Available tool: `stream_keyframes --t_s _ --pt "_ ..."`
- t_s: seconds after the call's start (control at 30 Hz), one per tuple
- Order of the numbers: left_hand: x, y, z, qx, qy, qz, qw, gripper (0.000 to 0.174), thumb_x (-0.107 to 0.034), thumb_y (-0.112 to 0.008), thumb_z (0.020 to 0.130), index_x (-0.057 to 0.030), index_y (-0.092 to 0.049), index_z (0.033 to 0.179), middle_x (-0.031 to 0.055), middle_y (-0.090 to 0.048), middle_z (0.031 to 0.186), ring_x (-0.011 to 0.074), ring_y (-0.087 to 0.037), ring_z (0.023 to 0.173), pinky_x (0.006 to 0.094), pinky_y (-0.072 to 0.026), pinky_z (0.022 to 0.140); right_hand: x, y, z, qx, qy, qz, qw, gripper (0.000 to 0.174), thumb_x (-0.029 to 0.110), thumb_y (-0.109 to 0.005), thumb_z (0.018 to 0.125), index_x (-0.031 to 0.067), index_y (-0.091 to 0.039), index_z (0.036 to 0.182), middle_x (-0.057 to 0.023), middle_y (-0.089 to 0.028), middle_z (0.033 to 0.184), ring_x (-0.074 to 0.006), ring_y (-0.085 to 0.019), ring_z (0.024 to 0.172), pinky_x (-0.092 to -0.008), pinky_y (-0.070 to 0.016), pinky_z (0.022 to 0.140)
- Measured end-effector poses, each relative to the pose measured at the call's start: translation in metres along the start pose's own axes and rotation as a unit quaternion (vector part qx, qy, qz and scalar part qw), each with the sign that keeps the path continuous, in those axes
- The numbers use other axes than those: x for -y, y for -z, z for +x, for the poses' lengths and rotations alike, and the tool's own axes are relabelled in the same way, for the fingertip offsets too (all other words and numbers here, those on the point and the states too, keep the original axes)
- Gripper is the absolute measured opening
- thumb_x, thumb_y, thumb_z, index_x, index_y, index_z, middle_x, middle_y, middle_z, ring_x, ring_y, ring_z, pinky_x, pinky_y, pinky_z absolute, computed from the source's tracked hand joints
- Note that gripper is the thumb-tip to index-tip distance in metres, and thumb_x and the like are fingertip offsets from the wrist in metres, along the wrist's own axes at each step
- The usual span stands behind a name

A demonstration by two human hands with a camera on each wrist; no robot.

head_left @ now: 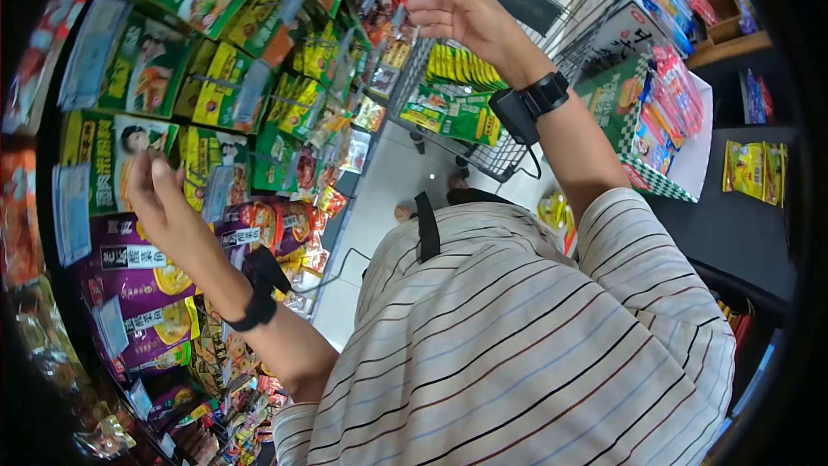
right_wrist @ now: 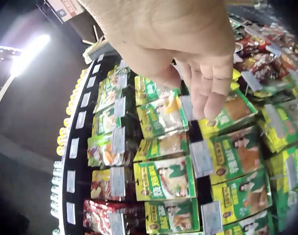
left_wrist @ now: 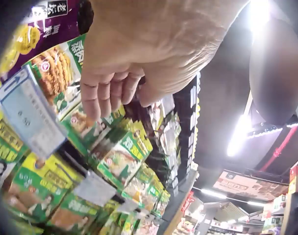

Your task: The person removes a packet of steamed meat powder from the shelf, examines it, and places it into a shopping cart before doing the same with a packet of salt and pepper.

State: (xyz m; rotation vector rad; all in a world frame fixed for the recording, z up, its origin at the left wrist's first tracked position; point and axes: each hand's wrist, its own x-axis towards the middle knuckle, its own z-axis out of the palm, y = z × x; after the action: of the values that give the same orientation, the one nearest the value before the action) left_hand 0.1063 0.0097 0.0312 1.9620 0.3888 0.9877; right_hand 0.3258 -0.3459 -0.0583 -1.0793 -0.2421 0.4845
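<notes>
My left hand [head_left: 164, 205] is at the shelf, its loosely bent fingers overlapping a green seasoning packet [head_left: 110, 168] in the head view. From the left wrist, the fingers [left_wrist: 104, 98] hang in front of green and yellow packets [left_wrist: 123, 157], close by a price tag [left_wrist: 31, 116], with nothing in their grasp. Over the shopping cart [head_left: 573, 13] I hold out my right hand [head_left: 466, 19], empty, with fingers relaxed. Several green and yellow packets [head_left: 461, 116] lie in the cart below it. The right wrist view shows these fingers [right_wrist: 215, 100] with hanging packets [right_wrist: 234, 154] behind them.
Purple packets [head_left: 142, 280] hang nearer my body on the left rack. To the right stand a checkered box [head_left: 668, 174] of pink packages and a dark shelf [head_left: 716, 233] bearing yellow packets [head_left: 755, 173]. Tiled floor [head_left: 379, 181] runs between rack and cart.
</notes>
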Motion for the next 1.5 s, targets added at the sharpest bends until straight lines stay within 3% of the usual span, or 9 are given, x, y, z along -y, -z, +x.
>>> stream_keyframes --t_s 0.27,0.3,0.5,0.7,0.8,1.0,1.1,1.2,1.5 --pt "-0.005 -0.073 -0.106 0.208 0.197 -0.052 0.957 0.029 -0.019 -0.052 0.104 0.0023 -0.058 0.123 0.0133 -0.065 0.114 0.0198 -0.066 0.1 0.0293 -0.053 0.081 -0.048 0.1 0.0 -0.156 -0.126 0.021 0.98 0.029 0.017 -0.051 0.1 -0.0022 -0.057 0.121 -0.013 -0.069 0.108 -0.0207 -0.069 0.094 -0.033 -0.0588 0.084" --pt "-0.005 -0.081 -0.114 0.228 0.214 -0.053 0.948 0.029 -0.018 -0.051 0.104 0.0025 -0.057 0.124 0.013 -0.065 0.115 0.0195 -0.066 0.099 0.0296 -0.0527 0.082 -0.066 0.108 0.003 -0.179 -0.131 0.032 0.975 0.022 0.014 -0.051 0.098 -0.0036 -0.058 0.109 -0.0162 -0.066 0.104 -0.0263 -0.069 0.094 -0.0397 -0.06 0.08" --pt "-0.01 -0.105 -0.131 0.289 0.286 -0.012 0.913 0.03 -0.018 -0.052 0.104 0.0032 -0.057 0.124 0.0133 -0.065 0.113 0.0186 -0.066 0.097 0.0295 -0.0515 0.084 -0.192 0.162 -0.002 -0.189 -0.303 0.079 0.931 0.017 0.013 -0.051 0.097 0.0001 -0.06 0.09 -0.016 -0.064 0.096 -0.0271 -0.068 0.083 -0.0414 -0.06 0.076" --pt "0.005 -0.114 -0.159 0.298 0.36 0.02 0.884 0.029 -0.019 -0.054 0.104 0.0028 -0.058 0.122 0.0118 -0.067 0.108 0.0173 -0.067 0.094 0.0292 -0.0519 0.083 -0.281 0.194 -0.028 -0.27 -0.415 0.073 0.866 0.02 0.014 -0.055 0.097 -0.0058 -0.057 0.101 -0.0172 -0.062 0.084 -0.0304 -0.068 0.079 -0.0455 -0.06 0.064" --pt "0.003 -0.122 -0.174 0.312 0.393 0.024 0.865 0.03 -0.02 -0.05 0.105 0.0031 -0.057 0.123 0.0131 -0.067 0.111 0.0169 -0.066 0.095 0.0289 -0.0519 0.082 -0.309 0.197 -0.037 -0.281 -0.433 0.045 0.855 0.031 0.013 -0.054 0.098 -0.0094 -0.05 0.118 -0.0206 -0.063 0.091 -0.0334 -0.069 0.08 -0.0472 -0.0605 0.061" --pt "-0.001 -0.137 -0.188 0.322 0.435 0.046 0.84 0.031 -0.019 -0.052 0.104 0.0028 -0.058 0.124 0.0121 -0.067 0.108 0.0171 -0.066 0.095 0.03 -0.0518 0.083 -0.33 0.187 -0.036 -0.289 -0.454 0.074 0.84 0.034 0.013 -0.055 0.097 -0.0069 -0.05 0.124 -0.0232 -0.057 0.117 -0.0378 -0.067 0.098 -0.0453 -0.0624 0.074" --pt "-0.001 -0.139 -0.189 0.317 0.441 0.055 0.838 0.03 -0.019 -0.052 0.104 0.0028 -0.058 0.123 0.0122 -0.067 0.108 0.0176 -0.066 0.095 0.0301 -0.0518 0.082 -0.334 0.182 -0.031 -0.294 -0.468 0.09 0.828 0.035 0.011 -0.057 0.096 -0.0078 -0.048 0.124 -0.0248 -0.055 0.119 -0.0398 -0.066 0.099 -0.0464 -0.0625 0.075" --pt "-0.001 -0.138 -0.19 0.311 0.447 0.064 0.836 0.029 -0.019 -0.052 0.103 0.0027 -0.058 0.122 0.0121 -0.067 0.107 0.0178 -0.066 0.095 0.0303 -0.052 0.082 -0.346 0.185 -0.028 -0.284 -0.478 0.116 0.823 0.039 0.01 -0.057 0.096 -0.004 -0.044 0.129 -0.0202 -0.062 0.104 -0.0322 -0.07 0.085 -0.0418 -0.0633 0.064" --pt "0.004 -0.121 -0.197 0.297 0.459 0.071 0.834 0.029 -0.016 -0.055 0.102 0.004 -0.058 0.122 0.0113 -0.068 0.107 0.0173 -0.067 0.095 0.0296 -0.0525 0.083 -0.356 0.185 -0.033 -0.279 -0.452 0.165 0.831 0.027 0.009 -0.064 0.092 -0.0054 -0.056 0.114 -0.0175 -0.062 0.11 -0.0267 -0.067 0.095 -0.0404 -0.0626 0.076"
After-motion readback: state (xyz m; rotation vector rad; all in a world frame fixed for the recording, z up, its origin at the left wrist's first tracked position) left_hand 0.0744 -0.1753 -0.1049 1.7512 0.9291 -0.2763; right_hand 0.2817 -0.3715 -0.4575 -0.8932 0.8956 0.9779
